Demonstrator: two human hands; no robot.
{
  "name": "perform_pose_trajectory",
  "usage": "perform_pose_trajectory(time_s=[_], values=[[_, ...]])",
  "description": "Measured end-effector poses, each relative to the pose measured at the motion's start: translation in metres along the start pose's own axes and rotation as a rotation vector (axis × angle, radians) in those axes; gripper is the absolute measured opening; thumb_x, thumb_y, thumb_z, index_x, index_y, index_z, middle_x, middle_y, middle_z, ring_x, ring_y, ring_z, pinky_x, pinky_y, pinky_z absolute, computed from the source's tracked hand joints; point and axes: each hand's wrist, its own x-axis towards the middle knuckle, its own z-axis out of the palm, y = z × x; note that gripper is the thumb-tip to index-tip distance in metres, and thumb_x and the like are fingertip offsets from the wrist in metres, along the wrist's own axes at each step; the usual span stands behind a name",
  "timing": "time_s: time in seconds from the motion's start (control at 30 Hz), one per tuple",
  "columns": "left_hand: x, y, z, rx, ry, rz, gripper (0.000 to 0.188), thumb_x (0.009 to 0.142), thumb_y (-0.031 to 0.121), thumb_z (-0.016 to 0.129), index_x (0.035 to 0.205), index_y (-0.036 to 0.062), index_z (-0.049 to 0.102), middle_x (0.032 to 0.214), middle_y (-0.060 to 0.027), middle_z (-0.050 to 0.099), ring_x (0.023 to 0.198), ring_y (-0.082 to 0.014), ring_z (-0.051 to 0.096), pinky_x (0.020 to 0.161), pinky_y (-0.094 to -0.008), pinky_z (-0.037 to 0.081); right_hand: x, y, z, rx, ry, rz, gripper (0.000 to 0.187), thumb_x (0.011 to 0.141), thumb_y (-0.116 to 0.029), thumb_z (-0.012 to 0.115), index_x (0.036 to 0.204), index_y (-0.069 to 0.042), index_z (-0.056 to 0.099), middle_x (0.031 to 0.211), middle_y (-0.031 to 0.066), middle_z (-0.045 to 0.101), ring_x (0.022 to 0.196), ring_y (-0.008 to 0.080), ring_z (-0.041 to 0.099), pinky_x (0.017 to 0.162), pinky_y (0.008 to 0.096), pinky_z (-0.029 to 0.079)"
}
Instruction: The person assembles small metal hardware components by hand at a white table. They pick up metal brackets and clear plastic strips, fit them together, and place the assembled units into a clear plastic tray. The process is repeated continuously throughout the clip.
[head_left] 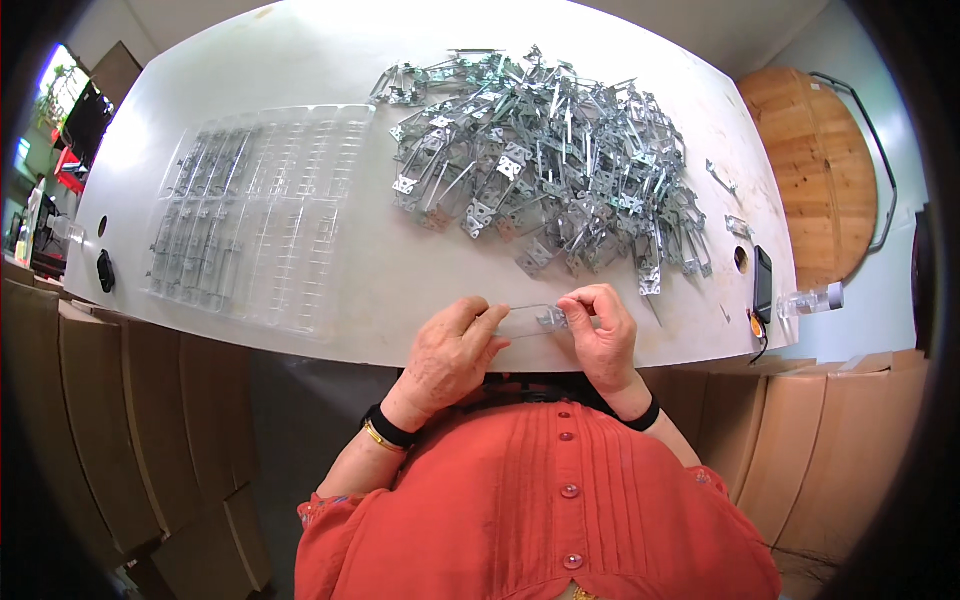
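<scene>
The left hand [455,355] and the right hand [603,340] are at the near edge of the white tabletop [375,290], with one wire-and-plate metal part [548,318] between them. The left grip is closed on the part's wire end; the right grip pinches the plate end between thumb and fingertips. Beyond the hands lies a large heap of similar metal parts [560,150]. To the left, a clear plastic tray [345,160] carries metal parts in its left-hand rows. Near the right edge lie a black device [763,283] and a clear bottle [808,301]; any markings on these are too small to read. A small white patch, possibly a label, shows on the round wooden panel [825,180]; its content is illegible. Cardboard boxes [785,430] stand at both sides.
</scene>
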Motion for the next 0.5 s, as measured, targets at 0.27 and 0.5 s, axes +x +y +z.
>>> perform_pose_trajectory(time_s=[0.27,0.5], values=[[-0.0005,0.0005,0.0011,-0.006,0.014,0.001,0.039,0.093,0.016,0.081,0.129,0.0034,0.072,0.112,-0.0152,0.068,0.092,-0.0340,0.070,0.079,-0.0431,0.058,-0.0001,0.0033,0.0037,-0.030,0.026,-0.031,0.011,0.098,-0.010,0.081,0.103,-0.005,0.073,0.096,0.0102,0.074,0.084,0.0274,0.070,0.076,0.0376,0.056],[-0.0011,0.0008,0.0005,0.002,0.005,-0.005,0.039,0.094,0.016,0.080,0.130,0.0041,0.072,0.114,-0.0151,0.068,0.093,-0.0338,0.070,0.080,-0.0434,0.058,-0.0012,0.0048,0.0030,-0.028,0.014,0.010,0.011,0.098,-0.011,0.081,0.102,-0.005,0.073,0.097,0.0094,0.074,0.085,0.0276,0.070,0.077,0.0385,0.056]])
